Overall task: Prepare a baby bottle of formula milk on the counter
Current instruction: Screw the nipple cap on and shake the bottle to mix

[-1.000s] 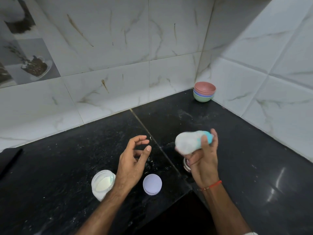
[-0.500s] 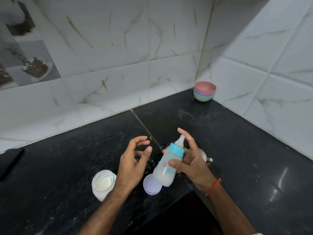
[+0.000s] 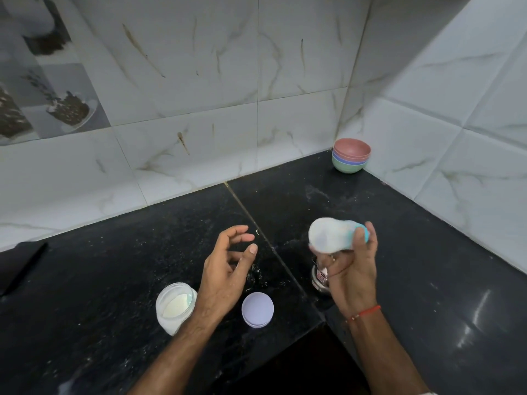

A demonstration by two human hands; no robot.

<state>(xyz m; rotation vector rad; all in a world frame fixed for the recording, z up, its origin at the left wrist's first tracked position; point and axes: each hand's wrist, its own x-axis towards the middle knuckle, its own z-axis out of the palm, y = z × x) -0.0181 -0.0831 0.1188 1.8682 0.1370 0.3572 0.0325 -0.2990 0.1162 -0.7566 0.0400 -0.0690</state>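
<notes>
The baby bottle (image 3: 330, 234), filled with white milk and fitted with a blue collar, lies tipped sideways and motion-blurred in my right hand (image 3: 352, 269), its base toward me; the teat is hidden. My left hand (image 3: 226, 269) hovers over the black counter (image 3: 99, 266) with fingers loosely curled, holding nothing. An open jar of white formula powder (image 3: 175, 305) stands by my left wrist, partly behind it. Its lilac lid (image 3: 257, 309) lies flat between my arms. A small steel cup (image 3: 319, 279) sits under my right hand, mostly covered.
Stacked pink, blue and green bowls (image 3: 350, 155) stand in the far right corner against the marble tiles. A dark flat object (image 3: 20, 263) lies at the left edge. Powder specks dot the counter. The counter's front edge has a cut-out (image 3: 299, 363) between my arms.
The bottle swung from tilted with teat up, low over the lid, to sideways and higher on the right, as it was a second ago. My left hand stayed put.
</notes>
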